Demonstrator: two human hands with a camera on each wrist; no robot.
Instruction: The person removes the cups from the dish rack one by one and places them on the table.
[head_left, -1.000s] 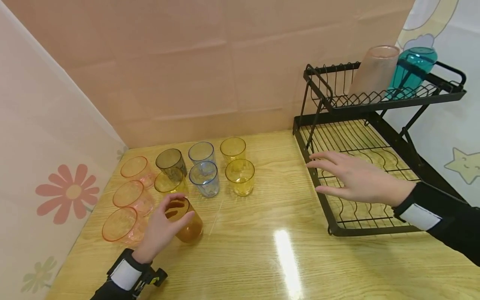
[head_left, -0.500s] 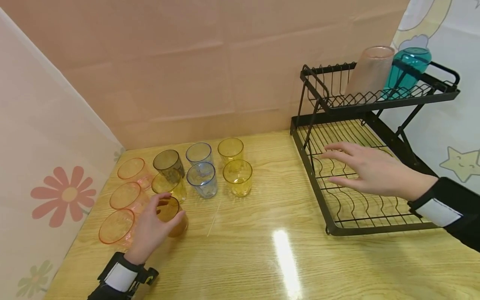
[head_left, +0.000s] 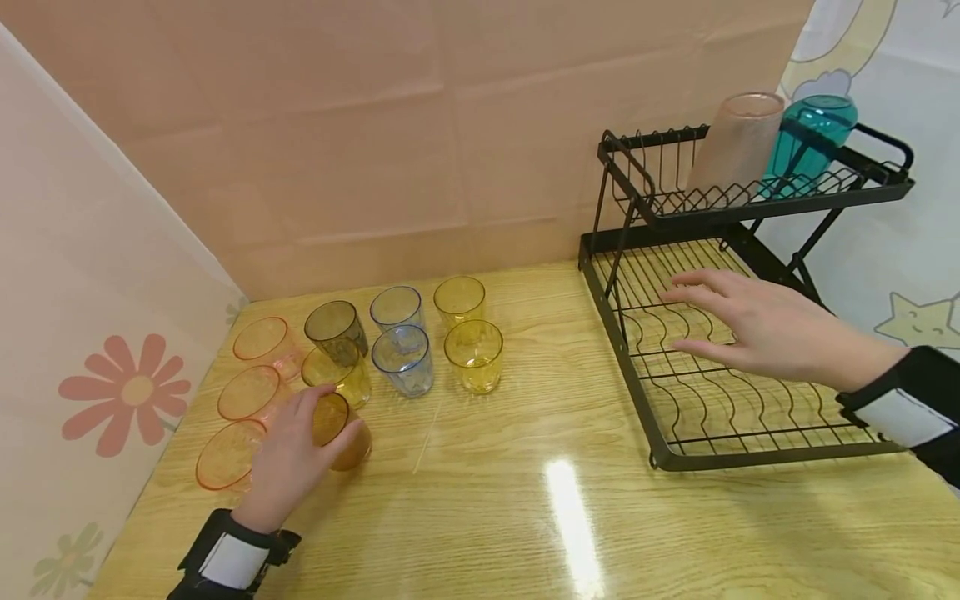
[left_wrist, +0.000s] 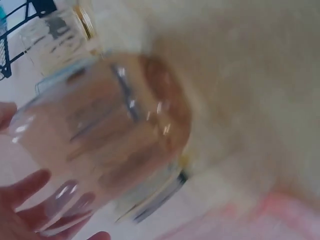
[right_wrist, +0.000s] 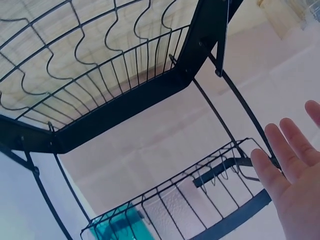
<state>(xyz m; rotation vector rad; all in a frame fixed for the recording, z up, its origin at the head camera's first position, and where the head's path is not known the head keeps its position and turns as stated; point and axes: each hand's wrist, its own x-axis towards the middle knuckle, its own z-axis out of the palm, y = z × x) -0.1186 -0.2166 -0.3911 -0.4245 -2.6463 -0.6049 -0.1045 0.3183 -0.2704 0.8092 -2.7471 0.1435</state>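
My left hand (head_left: 288,458) holds an amber glass (head_left: 351,446) near its rim, thumb on the near side and fingers on the far side. The glass stands close to the table at the front of a group of glasses. In the left wrist view, the amber glass (left_wrist: 110,130) fills the middle, with fingertips (left_wrist: 32,187) showing around its mouth end. My right hand (head_left: 780,329) hovers over the lower tier of a black dish rack (head_left: 652,408), fingers extended and holding nothing. The right wrist view shows that hand (right_wrist: 300,185) beside the rack's frame.
Three orange-rimmed glasses (head_left: 228,454) line the left. Behind the amber glass stand a grey glass (head_left: 337,329), two blue-rimmed glasses (head_left: 412,375) and several yellow glasses (head_left: 480,371). The rack's upper tier carries a pinkish cup (head_left: 738,154) and a teal cup (head_left: 813,146).
My left hand has carried the amber glass left, towards the orange-rimmed glasses, and it looks less tilted. My right hand has drifted right and slightly up over the rack.
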